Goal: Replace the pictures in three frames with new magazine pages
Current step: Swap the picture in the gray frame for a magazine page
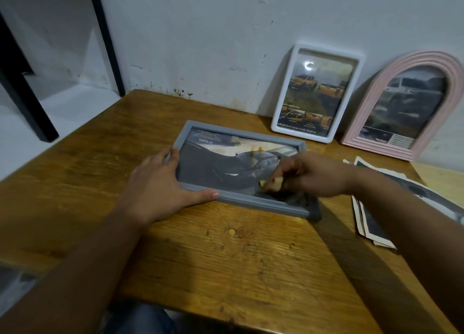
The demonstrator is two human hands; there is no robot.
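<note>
Grey frame (239,169) lies on desk (226,258), left hand (160,183) flat steadying, right hand (311,175) fingering its picture; two filled frames (317,92) at one o'clock.

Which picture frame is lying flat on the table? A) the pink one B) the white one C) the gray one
C: the gray frame lies flat on the table under both hands, while the white frame and pink arched frame lean against the wall.
</note>
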